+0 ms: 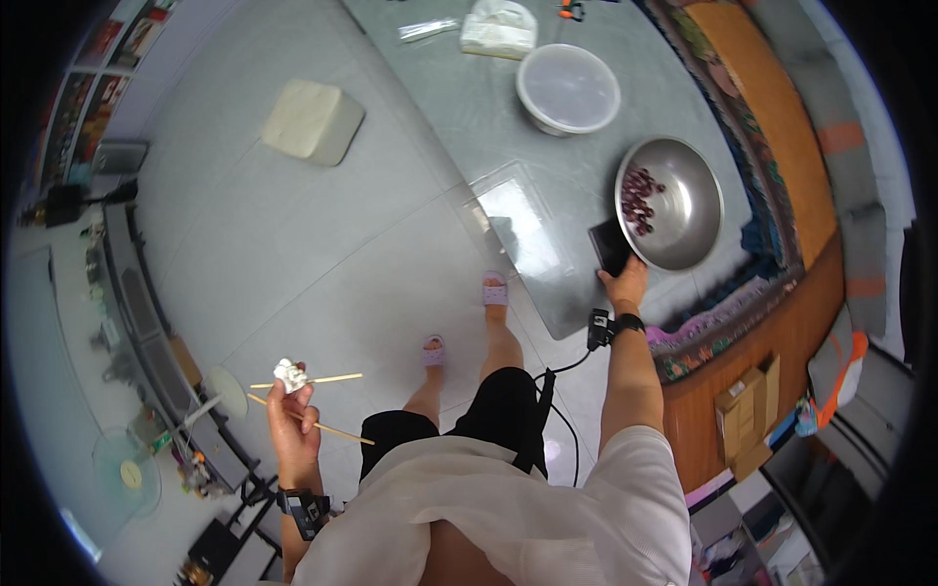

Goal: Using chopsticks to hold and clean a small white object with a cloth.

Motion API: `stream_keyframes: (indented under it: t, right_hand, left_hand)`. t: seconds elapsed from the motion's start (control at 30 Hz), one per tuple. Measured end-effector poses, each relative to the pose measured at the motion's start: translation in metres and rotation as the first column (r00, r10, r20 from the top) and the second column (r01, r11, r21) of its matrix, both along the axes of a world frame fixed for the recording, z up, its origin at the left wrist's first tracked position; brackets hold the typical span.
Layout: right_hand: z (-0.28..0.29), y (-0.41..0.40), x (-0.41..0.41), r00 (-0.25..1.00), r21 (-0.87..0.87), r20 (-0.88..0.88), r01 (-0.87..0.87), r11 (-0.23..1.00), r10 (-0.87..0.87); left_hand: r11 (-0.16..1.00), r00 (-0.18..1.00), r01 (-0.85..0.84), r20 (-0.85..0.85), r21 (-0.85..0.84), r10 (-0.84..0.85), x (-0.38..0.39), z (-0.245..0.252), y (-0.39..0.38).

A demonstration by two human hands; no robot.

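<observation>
My left hand (297,421) is raised over the floor on the left. It holds a crumpled white tissue (290,374) at the fingertips, along with two wooden chopsticks (337,379) that spread apart. On the table, a wide stainless steel bowl (685,212) has dark red grapes or similar small fruit (639,198) gathered on its left side. My right hand (627,284) reaches to the bowl's near rim. Its thumb lies by a flat black object (610,245), possibly a phone, partly covered by the bowl. The other fingers are mostly hidden, so their hold is unclear.
Farther along the grey-topped table (454,110) stand a lidded plastic tub (569,89) and a white tissue pack (499,31). A cream stool (314,122) occupies the floor at left. Black cable (575,432) hangs near my right leg. A wooden bench (703,410) borders the right.
</observation>
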State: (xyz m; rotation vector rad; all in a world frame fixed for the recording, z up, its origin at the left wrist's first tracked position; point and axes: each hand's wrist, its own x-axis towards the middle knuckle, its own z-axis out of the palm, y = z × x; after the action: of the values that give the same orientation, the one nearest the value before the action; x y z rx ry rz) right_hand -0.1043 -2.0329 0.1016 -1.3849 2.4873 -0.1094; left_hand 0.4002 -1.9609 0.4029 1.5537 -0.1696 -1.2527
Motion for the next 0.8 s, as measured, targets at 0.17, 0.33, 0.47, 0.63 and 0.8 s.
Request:
stream_keyframes:
  t: [0.17, 0.33, 0.47, 0.63, 0.8]
  right_hand:
    - [0.004, -0.012, 0.016, 1.000, 0.046, 0.002, 0.002, 0.999, -0.002]
    - [0.021, -0.030, 0.025, 1.000, 0.017, -0.019, -0.019, 1.000, 0.019]
    - [0.022, -0.028, 0.056, 0.996, 0.044, -0.068, 0.061, 0.997, -0.058]
    - [0.019, -0.018, 0.078, 0.986, 0.007, -0.095, 0.135, 0.991, -0.134]
    - [0.028, -0.032, 0.068, 0.988, 0.048, -0.079, 0.138, 0.989, -0.134]
  left_hand:
    - [0.997, 0.998, -0.055, 0.026, 0.047, 0.054, -0.009, 0.007, -0.009]
    - [0.991, 0.993, -0.121, 0.018, 0.050, 0.120, -0.022, 0.004, -0.015]
    - [0.989, 0.990, -0.142, -0.010, 0.045, 0.143, -0.023, 0.004, -0.018]
    - [0.987, 0.987, -0.158, 0.006, 0.040, 0.158, -0.014, 0.008, -0.005]
    - [0.981, 0.983, -0.185, -0.011, 0.052, 0.185, -0.023, 0.001, -0.005]
